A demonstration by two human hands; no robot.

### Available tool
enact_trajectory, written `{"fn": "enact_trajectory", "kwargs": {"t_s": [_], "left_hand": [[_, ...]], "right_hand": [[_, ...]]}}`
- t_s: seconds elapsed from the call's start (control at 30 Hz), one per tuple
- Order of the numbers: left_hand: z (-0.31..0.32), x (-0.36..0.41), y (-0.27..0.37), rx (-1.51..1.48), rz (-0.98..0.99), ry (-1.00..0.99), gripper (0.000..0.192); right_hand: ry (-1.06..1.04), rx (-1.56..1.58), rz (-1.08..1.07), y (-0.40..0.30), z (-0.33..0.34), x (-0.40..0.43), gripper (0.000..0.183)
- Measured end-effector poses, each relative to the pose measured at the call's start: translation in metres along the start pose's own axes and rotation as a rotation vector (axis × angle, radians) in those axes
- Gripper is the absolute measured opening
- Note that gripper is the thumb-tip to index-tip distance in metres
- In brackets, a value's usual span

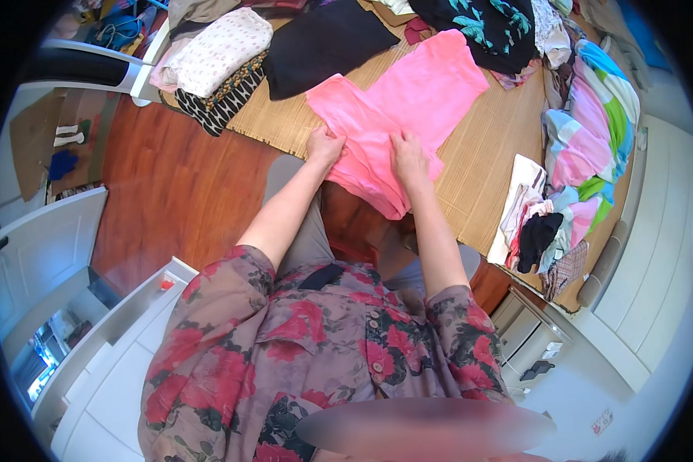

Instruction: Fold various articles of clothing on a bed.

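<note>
A bright pink garment (404,98) lies spread over the front edge of a woven bamboo mat (485,167), its near end hanging past that edge towards my lap. My left hand (325,146) grips the cloth at its left side, fingers curled in. On the right, my right hand (409,157) pinches the same fabric, with creases running between both hands. Just beyond the garment, a flat black folded cloth (329,46) rests on the mat.
Folded clothes (222,55) are stacked at the far left corner. A black garment with green leaf print (479,29) lies at the back. On the right are a multicoloured quilt (592,121) and a heap of small clothes (537,231). Wooden floor (167,185) shows at left.
</note>
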State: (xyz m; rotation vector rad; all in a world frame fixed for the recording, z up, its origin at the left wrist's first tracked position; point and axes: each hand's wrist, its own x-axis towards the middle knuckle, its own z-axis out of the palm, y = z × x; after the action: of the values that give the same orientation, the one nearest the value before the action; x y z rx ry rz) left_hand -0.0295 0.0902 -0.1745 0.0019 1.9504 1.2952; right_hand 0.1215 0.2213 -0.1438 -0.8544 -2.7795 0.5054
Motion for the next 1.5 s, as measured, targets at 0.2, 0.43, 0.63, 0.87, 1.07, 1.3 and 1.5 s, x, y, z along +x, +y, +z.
{"fn": "enact_trajectory", "kwargs": {"t_s": [0.2, 0.43, 0.63, 0.87, 1.07, 1.3, 1.5], "left_hand": [[0.0, 0.006, -0.012, -0.082, 0.029, -0.055, 0.013], [-0.014, 0.016, 0.014, -0.299, 0.048, -0.056, 0.02], [-0.012, 0.057, 0.039, -0.65, -0.346, 0.036, 0.026], [-0.029, 0.066, 0.05, -0.889, 0.088, -0.019, 0.023], [-0.024, 0.052, 0.077, -0.941, 0.212, -0.001, 0.022], [0.027, -0.035, 0.08, 0.167, 0.738, -0.136, 0.023], [0.015, -0.059, 0.003, 0.863, 1.257, -0.574, 0.041]], "right_hand": [[0.075, -0.022, 0.067, 0.001, 0.007, 0.012, 0.022], [0.022, -0.072, -0.034, -0.036, 0.004, -0.023, 0.03], [-0.026, -0.254, -0.162, -0.045, 0.014, -0.026, 0.045], [-0.04, -0.074, -0.094, -0.062, 0.014, -0.022, 0.047], [-0.056, -0.023, -0.137, -0.061, 0.022, -0.015, 0.05], [0.078, 0.332, -0.167, -0.028, 0.03, -0.019, 0.037], [0.004, 1.255, 0.604, 0.008, -0.005, -0.076, 0.028]]}}
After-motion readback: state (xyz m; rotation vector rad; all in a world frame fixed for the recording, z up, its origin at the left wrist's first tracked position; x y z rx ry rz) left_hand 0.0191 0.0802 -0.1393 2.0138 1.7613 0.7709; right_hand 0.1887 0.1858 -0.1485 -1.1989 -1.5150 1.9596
